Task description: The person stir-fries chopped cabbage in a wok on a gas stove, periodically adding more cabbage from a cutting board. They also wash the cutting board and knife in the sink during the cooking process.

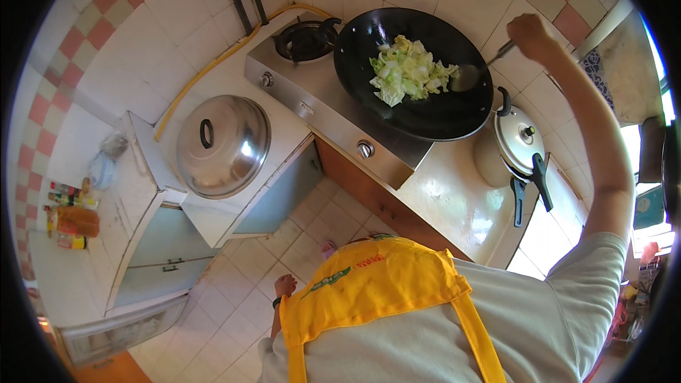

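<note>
My right hand [531, 37] is closed around the handle of a metal cooking spatula [466, 77], whose blade rests at the right edge of chopped cabbage [407, 69]. The cabbage lies in a large black wok [372, 111] on the right side of a steel gas stove [332, 109]. Away from the wok, my left hand [286, 285] hangs low beside the yellow apron [367, 292], its fingers loosely curled; I cannot tell whether it holds anything. A dark band circles that wrist.
Left of the stove lies a domed steel lid [226, 146]. A pressure cooker [516, 135] stands right of the wok, its black handles jutting out. Bottles and jars [74, 218] stand on the far-left counter. A yellow hose [198, 78] runs along the wall to the stove.
</note>
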The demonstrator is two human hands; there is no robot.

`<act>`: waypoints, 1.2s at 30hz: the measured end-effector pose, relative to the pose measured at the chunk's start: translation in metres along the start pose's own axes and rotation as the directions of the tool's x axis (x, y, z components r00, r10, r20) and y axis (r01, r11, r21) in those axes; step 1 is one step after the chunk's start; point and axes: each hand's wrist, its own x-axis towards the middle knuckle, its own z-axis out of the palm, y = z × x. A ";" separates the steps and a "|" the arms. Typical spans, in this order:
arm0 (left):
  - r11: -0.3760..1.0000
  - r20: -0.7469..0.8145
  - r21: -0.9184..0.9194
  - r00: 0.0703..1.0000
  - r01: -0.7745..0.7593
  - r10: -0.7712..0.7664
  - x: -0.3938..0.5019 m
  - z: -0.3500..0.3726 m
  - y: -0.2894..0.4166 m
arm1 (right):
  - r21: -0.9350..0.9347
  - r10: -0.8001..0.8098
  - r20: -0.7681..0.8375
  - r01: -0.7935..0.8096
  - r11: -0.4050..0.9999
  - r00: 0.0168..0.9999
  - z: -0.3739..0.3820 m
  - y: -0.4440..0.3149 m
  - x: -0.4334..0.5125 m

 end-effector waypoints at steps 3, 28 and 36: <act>0.998 0.003 0.051 1.000 -0.026 0.026 0.000 -0.008 -0.007 | 0.129 0.060 0.088 -0.072 0.989 0.994 0.035 -0.047 0.021; 0.999 0.018 -0.012 0.999 -0.037 0.037 0.005 -0.006 -0.016 | 0.244 0.044 -0.090 -0.020 0.970 0.995 -0.024 -0.054 -0.037; 1.000 -0.022 -0.026 1.000 -0.005 0.004 -0.001 -0.013 -0.028 | 0.395 0.019 0.242 -0.116 0.911 0.970 0.051 0.013 -0.003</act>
